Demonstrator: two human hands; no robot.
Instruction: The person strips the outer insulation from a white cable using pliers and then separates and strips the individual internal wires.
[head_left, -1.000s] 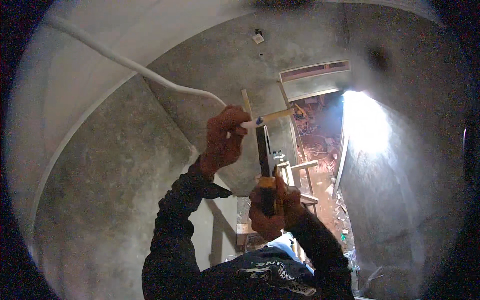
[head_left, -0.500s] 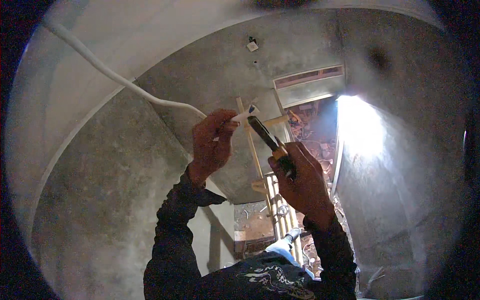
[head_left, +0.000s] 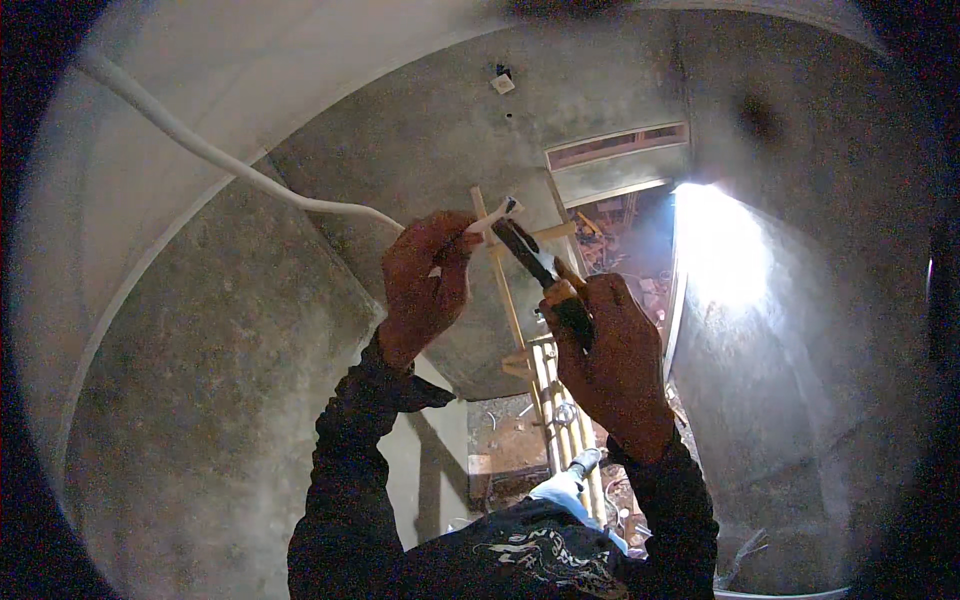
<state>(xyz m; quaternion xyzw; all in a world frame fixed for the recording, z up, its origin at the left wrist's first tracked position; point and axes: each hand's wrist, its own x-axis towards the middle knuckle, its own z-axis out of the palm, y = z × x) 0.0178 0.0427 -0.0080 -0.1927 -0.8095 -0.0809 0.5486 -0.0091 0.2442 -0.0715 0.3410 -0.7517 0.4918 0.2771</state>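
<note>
In the head view my left hand (head_left: 425, 285) is closed round the end of a white flexible cable or conduit (head_left: 340, 206), whose short dark-tipped end (head_left: 505, 210) sticks out past my fingers. My right hand (head_left: 615, 365) is closed on a black-and-yellow hand tool (head_left: 530, 255). The tool's long dark end points up and left and is just below the cable's tip; whether they touch I cannot tell.
Wooden battens (head_left: 505, 305) and pale poles (head_left: 555, 400) stand below me, beside my foot (head_left: 585, 465). Around are concrete walls (head_left: 200, 370), a slotted frame (head_left: 615, 140), a small wall fitting (head_left: 502, 82) and a bright opening (head_left: 715, 240) onto a rubble-strewn floor (head_left: 495, 440).
Since a second ago my left hand has shifted slightly left. My right hand has risen and turned, so the tool has gone from upright to tilted toward the cable's tip.
</note>
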